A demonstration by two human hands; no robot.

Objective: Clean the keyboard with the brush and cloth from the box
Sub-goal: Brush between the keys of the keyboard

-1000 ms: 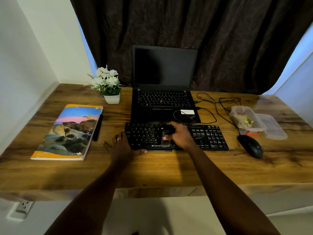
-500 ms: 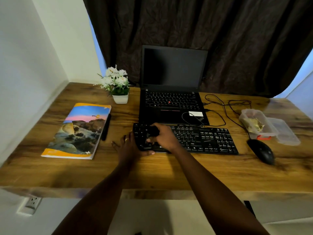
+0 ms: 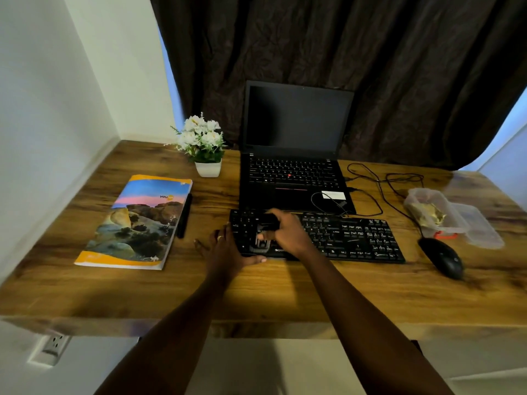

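Two bare hands are working at the left end of a black keyboard (image 3: 356, 238), which is lying on the wooden tabletop (image 3: 285, 289) just in front of an open laptop (image 3: 293, 181) with a dark screen. The right hand (image 3: 288, 235) is gripping a dark brush (image 3: 261, 243), its fingers curled round the handle, and the brush head is touching the keys at the keyboard's left part. The left hand (image 3: 225, 252) is lying flat beside the keyboard's left edge, fingers released and spread, the thumb lying along the front edge; one finger is wearing a ring. Well to the right, a clear plastic box (image 3: 436, 223) is sitting open with a crumpled yellowish cloth (image 3: 426, 213) inside, and its lid (image 3: 482, 229) is resting just beside it. A black mouse (image 3: 442, 258) is lying near the box, its cable trailing back toward the laptop. At the left, a book (image 3: 139, 220) is lying flat with a black pen (image 3: 184, 215) along its right edge, and a white pot of flowers (image 3: 206, 149) is standing behind them
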